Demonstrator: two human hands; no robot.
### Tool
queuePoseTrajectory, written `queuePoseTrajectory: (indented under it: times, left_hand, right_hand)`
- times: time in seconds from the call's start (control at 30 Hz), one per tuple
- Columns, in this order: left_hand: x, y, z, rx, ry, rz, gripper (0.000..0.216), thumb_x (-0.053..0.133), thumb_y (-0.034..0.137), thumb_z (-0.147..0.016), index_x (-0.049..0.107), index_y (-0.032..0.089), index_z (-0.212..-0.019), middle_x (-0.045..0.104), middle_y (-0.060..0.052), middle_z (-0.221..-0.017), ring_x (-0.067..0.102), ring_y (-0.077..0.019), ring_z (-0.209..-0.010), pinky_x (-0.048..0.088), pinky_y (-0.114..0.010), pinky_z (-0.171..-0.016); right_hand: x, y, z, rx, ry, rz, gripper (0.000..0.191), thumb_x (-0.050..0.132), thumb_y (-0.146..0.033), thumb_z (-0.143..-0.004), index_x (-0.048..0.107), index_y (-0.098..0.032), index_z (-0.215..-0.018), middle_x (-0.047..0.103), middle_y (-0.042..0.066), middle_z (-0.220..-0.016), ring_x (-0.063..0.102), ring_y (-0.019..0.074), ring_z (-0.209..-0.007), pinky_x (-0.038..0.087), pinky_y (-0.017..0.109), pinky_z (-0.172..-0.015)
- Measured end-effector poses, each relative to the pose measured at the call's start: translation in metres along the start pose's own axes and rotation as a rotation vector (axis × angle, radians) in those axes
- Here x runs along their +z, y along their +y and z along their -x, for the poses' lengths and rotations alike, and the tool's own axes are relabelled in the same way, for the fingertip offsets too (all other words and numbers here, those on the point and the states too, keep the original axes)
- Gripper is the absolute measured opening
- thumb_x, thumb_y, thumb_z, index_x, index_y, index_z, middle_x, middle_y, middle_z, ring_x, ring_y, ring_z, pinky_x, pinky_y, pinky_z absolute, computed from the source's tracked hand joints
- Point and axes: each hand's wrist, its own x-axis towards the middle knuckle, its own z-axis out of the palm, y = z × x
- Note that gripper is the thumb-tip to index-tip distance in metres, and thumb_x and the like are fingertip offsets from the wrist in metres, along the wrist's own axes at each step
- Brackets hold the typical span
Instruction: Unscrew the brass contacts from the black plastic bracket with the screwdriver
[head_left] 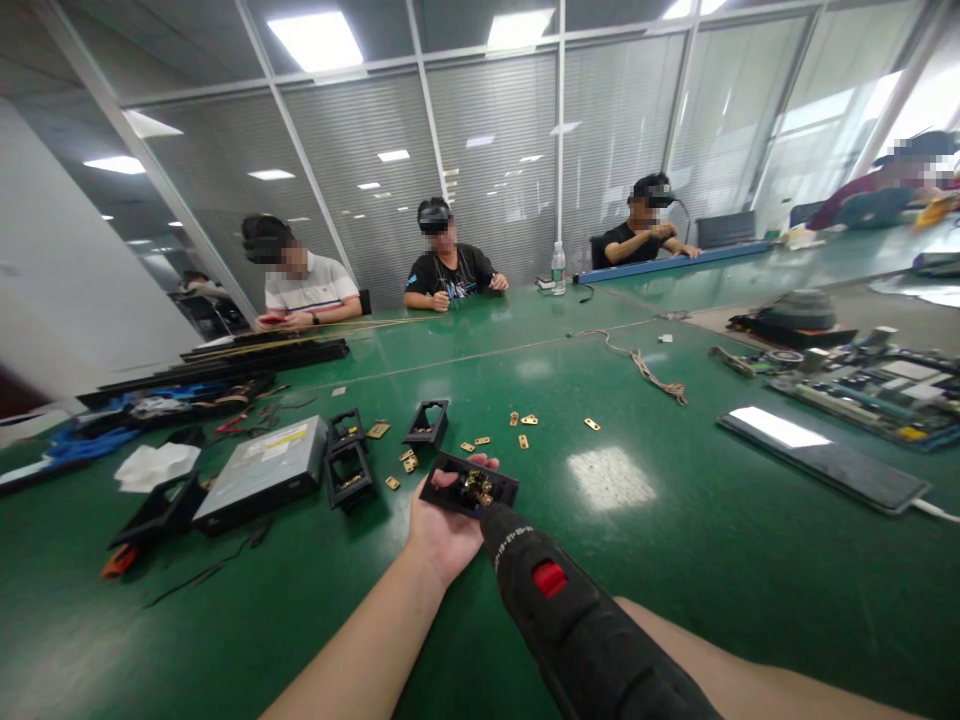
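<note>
My left hand is closed around a small black plastic frame, palm up, with its fingers reaching behind and through the frame. Gold-coloured metal pieces sit inside the frame's opening. A black cordless drill with a red switch points at these pieces, its tip touching or very close to them. My right forearm runs to the drill's underside; the right hand gripping it is hidden by the drill's body. Just beyond the left hand lie several small brass plates with holes and another black frame.
Left on the green table are more black frames, a silver disc drive and white tissue. To the right lie a phone, a circuit board and a cord. Several people sit across the table, near a bottle.
</note>
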Motion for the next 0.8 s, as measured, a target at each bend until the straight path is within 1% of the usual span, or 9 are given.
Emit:
queuePoseTrajectory:
  times: [0.07,0.13,0.2,0.27,0.4,0.47,0.63,0.8]
  left_hand:
    - [-0.001,0.001,0.0,-0.014,-0.008,-0.003,0.049,0.057,0.015,-0.07,0.075,0.007,-0.115,0.08,-0.021,-0.106,0.079,-0.0326,-0.089,0.063,-0.051,-0.088]
    - [-0.001,0.002,0.0,-0.021,-0.009,-0.004,0.051,0.057,0.015,-0.07,0.074,0.008,-0.118,0.08,-0.021,-0.108,0.079,-0.0333,-0.092,0.063,-0.052,-0.09]
    - [-0.001,0.002,0.0,-0.025,-0.002,-0.004,0.052,0.057,0.015,-0.071,0.073,0.008,-0.12,0.08,-0.021,-0.109,0.079,-0.0342,-0.093,0.062,-0.053,-0.091]
    - [-0.001,0.002,0.0,-0.024,0.004,-0.006,0.052,0.057,0.016,-0.073,0.073,0.008,-0.121,0.08,-0.021,-0.11,0.079,-0.0345,-0.093,0.063,-0.053,-0.09]
    - [-0.001,0.002,0.0,-0.003,-0.006,-0.012,0.049,0.057,0.018,-0.074,0.073,0.005,-0.119,0.079,-0.023,-0.107,0.079,-0.0336,-0.091,0.064,-0.049,-0.085]
    - [-0.001,0.001,0.0,-0.001,-0.01,-0.015,0.048,0.057,0.019,-0.075,0.073,0.004,-0.118,0.079,-0.024,-0.106,0.079,-0.0341,-0.092,0.064,-0.049,-0.084]
    - [-0.002,0.001,-0.002,-0.006,-0.008,-0.011,0.05,0.056,0.019,-0.075,0.073,0.005,-0.12,0.079,-0.024,-0.108,0.079,-0.0358,-0.094,0.064,-0.053,-0.085]
    - [-0.008,0.002,-0.007,-0.01,-0.037,0.003,0.05,0.058,0.021,-0.074,0.074,0.006,-0.119,0.08,-0.023,-0.105,0.079,-0.0345,-0.09,0.063,-0.049,-0.083]
  right_hand:
    - [-0.002,0.002,-0.024,-0.028,0.02,0.032,0.036,0.058,-0.042,-0.108,0.066,-0.014,-0.131,0.065,0.009,-0.131,0.068,0.0285,-0.116,0.061,0.043,-0.097]
    - [-0.003,0.004,-0.044,-0.052,0.03,0.068,0.038,0.054,-0.042,-0.11,0.066,-0.014,-0.131,0.065,0.009,-0.132,0.067,0.0296,-0.119,0.061,0.045,-0.099]
    - [-0.004,0.006,-0.058,-0.069,0.03,0.105,0.037,0.057,-0.043,-0.109,0.066,-0.015,-0.131,0.064,0.009,-0.134,0.066,0.0304,-0.121,0.06,0.046,-0.1]
    - [-0.003,0.008,-0.065,-0.076,0.026,0.142,0.037,0.058,-0.043,-0.108,0.067,-0.015,-0.131,0.064,0.009,-0.135,0.066,0.0306,-0.121,0.06,0.046,-0.101]
    - [-0.003,0.01,-0.068,-0.081,0.02,0.203,0.036,0.058,-0.042,-0.108,0.067,-0.014,-0.13,0.065,0.009,-0.133,0.066,0.0297,-0.12,0.061,0.045,-0.099]
    - [-0.003,0.011,-0.069,-0.087,0.022,0.222,0.035,0.059,-0.041,-0.108,0.067,-0.014,-0.129,0.065,0.009,-0.133,0.066,0.0292,-0.119,0.061,0.044,-0.099]
    - [-0.003,0.01,-0.069,-0.109,0.032,0.239,0.032,0.059,-0.039,-0.108,0.068,-0.013,-0.124,0.067,0.009,-0.128,0.068,0.0274,-0.116,0.062,0.042,-0.097]
    - [-0.003,0.009,-0.068,-0.128,0.035,0.234,0.034,0.058,-0.04,-0.109,0.067,-0.013,-0.127,0.066,0.009,-0.131,0.067,0.0283,-0.118,0.061,0.044,-0.099]
